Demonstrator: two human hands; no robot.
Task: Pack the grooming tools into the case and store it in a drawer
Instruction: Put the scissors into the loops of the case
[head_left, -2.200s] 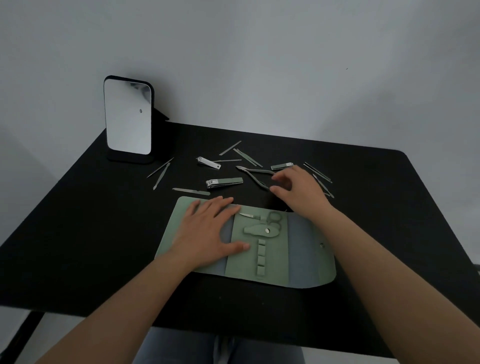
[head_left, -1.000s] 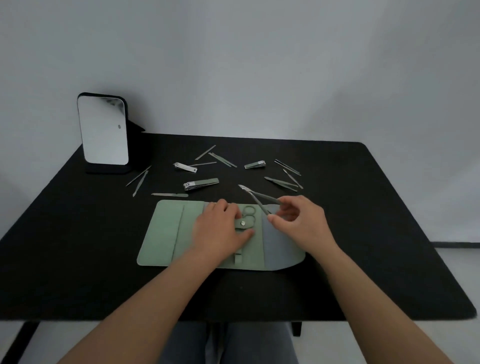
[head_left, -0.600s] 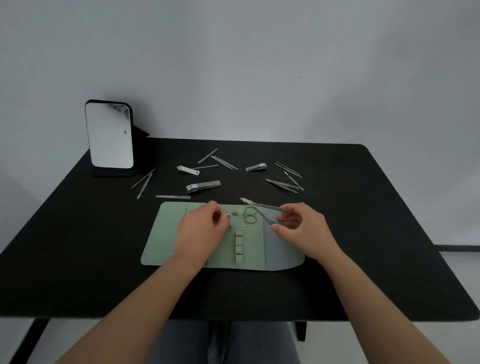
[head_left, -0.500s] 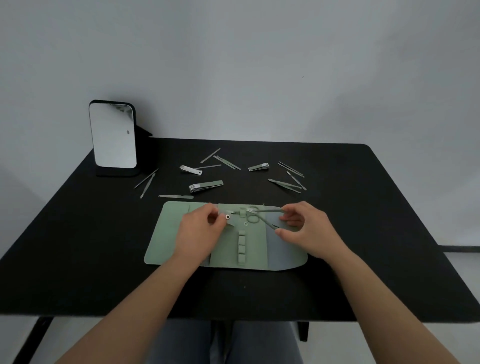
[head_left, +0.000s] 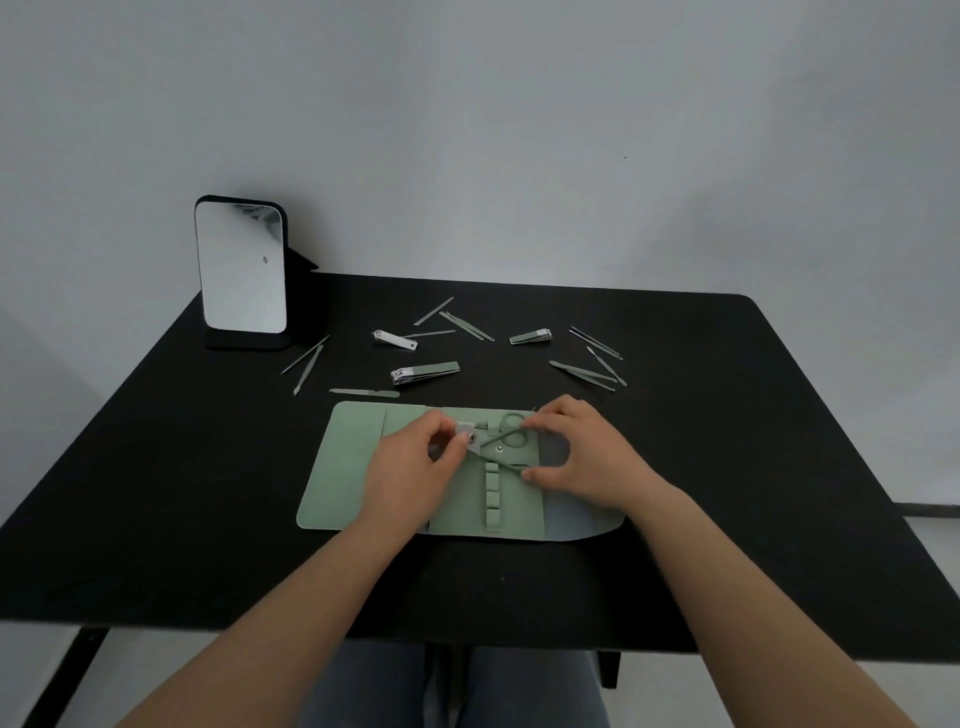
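A green fold-out case (head_left: 348, 467) lies open on the black table (head_left: 753, 441). My right hand (head_left: 582, 457) holds the cuticle nippers (head_left: 496, 441) by their handles, laid across the case's middle panel over small scissors (head_left: 515, 434) that sit in it. My left hand (head_left: 415, 467) pinches the snap strap (head_left: 467, 435) at the nippers' tip. Beyond the case lie loose tools: a large nail clipper (head_left: 425, 372), two small clippers (head_left: 395, 339) (head_left: 531, 336), a nail file (head_left: 363, 393) and several thin picks and tweezers (head_left: 587, 371).
A standing mirror (head_left: 242, 267) is at the table's back left corner. A row of elastic loops (head_left: 492, 499) runs down the case's middle panel. The wall rises directly behind the table. My legs show under the front edge.
My right hand picked the nippers off the table, brought them over the case and lowered them onto the middle panel. My left hand went from lying flat on the case to pinching the snap strap.
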